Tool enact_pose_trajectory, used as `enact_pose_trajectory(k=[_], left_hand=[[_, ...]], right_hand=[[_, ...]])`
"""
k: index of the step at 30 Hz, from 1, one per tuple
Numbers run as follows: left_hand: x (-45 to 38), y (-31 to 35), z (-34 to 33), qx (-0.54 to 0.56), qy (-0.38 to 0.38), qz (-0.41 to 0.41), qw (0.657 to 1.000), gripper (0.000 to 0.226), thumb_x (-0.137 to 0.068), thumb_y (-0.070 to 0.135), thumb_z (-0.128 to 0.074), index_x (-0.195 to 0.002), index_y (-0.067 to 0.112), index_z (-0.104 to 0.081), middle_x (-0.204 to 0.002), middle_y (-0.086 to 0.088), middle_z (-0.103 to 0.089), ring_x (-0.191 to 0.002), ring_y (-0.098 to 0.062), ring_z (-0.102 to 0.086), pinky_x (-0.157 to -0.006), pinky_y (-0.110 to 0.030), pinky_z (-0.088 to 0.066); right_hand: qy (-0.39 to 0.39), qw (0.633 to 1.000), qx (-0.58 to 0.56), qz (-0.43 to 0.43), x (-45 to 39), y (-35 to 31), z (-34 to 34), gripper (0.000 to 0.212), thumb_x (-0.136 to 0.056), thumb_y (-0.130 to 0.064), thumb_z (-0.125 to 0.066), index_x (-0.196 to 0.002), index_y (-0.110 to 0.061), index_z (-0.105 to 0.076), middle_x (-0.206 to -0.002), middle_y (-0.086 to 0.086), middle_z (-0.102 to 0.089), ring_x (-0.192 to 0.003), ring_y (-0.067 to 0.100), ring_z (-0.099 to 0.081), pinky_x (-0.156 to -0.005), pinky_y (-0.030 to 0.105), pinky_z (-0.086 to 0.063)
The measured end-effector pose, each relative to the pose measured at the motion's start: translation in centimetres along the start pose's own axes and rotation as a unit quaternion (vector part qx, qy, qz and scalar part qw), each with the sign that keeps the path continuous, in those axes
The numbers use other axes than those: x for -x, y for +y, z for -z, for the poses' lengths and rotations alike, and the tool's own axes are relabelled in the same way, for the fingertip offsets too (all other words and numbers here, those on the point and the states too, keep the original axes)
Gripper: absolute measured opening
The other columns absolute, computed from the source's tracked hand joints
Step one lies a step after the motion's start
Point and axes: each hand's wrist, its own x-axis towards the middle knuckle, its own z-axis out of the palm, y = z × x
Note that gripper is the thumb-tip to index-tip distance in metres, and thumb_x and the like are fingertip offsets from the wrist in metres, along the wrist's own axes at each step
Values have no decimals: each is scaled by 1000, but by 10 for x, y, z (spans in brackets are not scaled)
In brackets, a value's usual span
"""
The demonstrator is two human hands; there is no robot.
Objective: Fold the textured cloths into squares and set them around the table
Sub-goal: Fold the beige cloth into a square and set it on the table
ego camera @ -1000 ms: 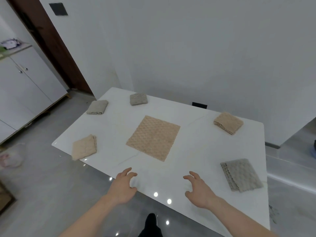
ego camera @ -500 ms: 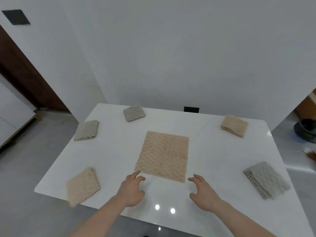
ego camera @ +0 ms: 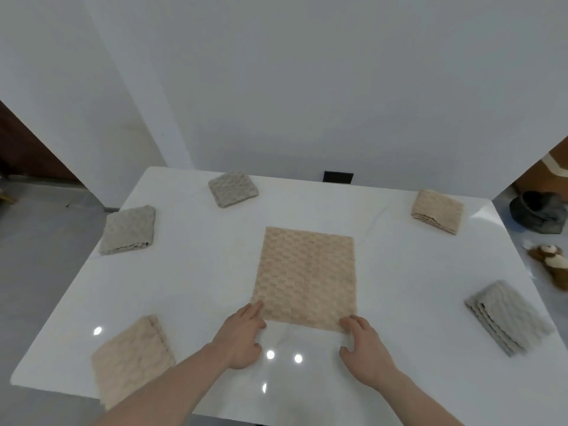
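Observation:
A beige textured cloth (ego camera: pixel 307 276) lies spread flat in the middle of the white table (ego camera: pixel 190 272). My left hand (ego camera: pixel 241 338) reaches its near left corner, fingertips touching the edge. My right hand (ego camera: pixel 362 345) touches the near right corner with loosely bent fingers. Neither hand visibly grips the cloth. Folded cloth squares sit around the table: beige at the near left (ego camera: pixel 132 358), grey at the left (ego camera: pixel 128 230), grey at the far side (ego camera: pixel 232 188), beige at the far right (ego camera: pixel 437 210), grey at the right (ego camera: pixel 508 316).
A white wall stands behind the table, with a dark wall plate (ego camera: pixel 338 177) at the far edge. On the floor to the right lie a dark bowl-like object (ego camera: pixel 538 215) and a brown plush toy (ego camera: pixel 551 261).
Both hands moved forward from the near table edge to the spread cloth's near corners. The view swung so the cloth now lies square in front of me.

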Motion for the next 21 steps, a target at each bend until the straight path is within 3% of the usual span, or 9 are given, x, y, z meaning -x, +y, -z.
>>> enact_pose_trajectory(k=[3,6,9,12,16,21], left_hand=[[-19,-11,-19,35,69,-25,997,46,-85,26,-54,-131,32,-50,-168,9,-3,-157,-18,-5,-124,-27,-10],[-34,-17,-50,60,183,-51,980,22,-83,31,-50,-105,36,-47,-164,18,-13,-155,-10,-9,-126,-33,-11],[-44,-20,-82,42,296,-68,952,14,-87,33,-53,-97,35,-42,-161,17,-27,-153,-6,-14,-125,-38,-14],[-47,-25,-94,56,354,-89,929,19,-88,36,-57,-104,37,-47,-155,21,-36,-148,-2,-23,-123,-33,-17],[-49,-31,-99,33,378,-96,920,44,-91,42,-50,-135,41,-49,-150,29,-35,-143,1,-27,-120,-24,-20],[-43,-30,-103,14,393,-97,914,49,-92,46,-42,-140,41,-47,-146,31,-38,-136,0,-29,-115,-20,-24]], right_hand=[[44,999,7,13,-26,8,-16,61,-86,-29,-60,-145,-28,-44,-147,-8,-37,-132,19,-38,-112,29,-35],[159,986,-23,49,-50,22,-44,44,-77,-35,-59,-121,-34,-58,-121,-15,-45,-107,16,-48,-97,34,-46],[266,959,-17,95,-61,32,-69,33,-78,-39,-52,-111,-37,-57,-112,-18,-47,-96,10,-48,-87,30,-42],[313,941,0,130,-64,38,-77,28,-79,-35,-57,-107,-41,-58,-107,-22,-46,-94,7,-46,-86,29,-39],[343,928,-6,146,-66,42,-84,32,-77,-22,-69,-101,-43,-62,-100,-28,-48,-92,5,-45,-86,28,-38],[375,910,-2,179,-62,43,-92,27,-81,-23,-64,-99,-43,-62,-96,-26,-53,-95,8,-45,-87,28,-41]])
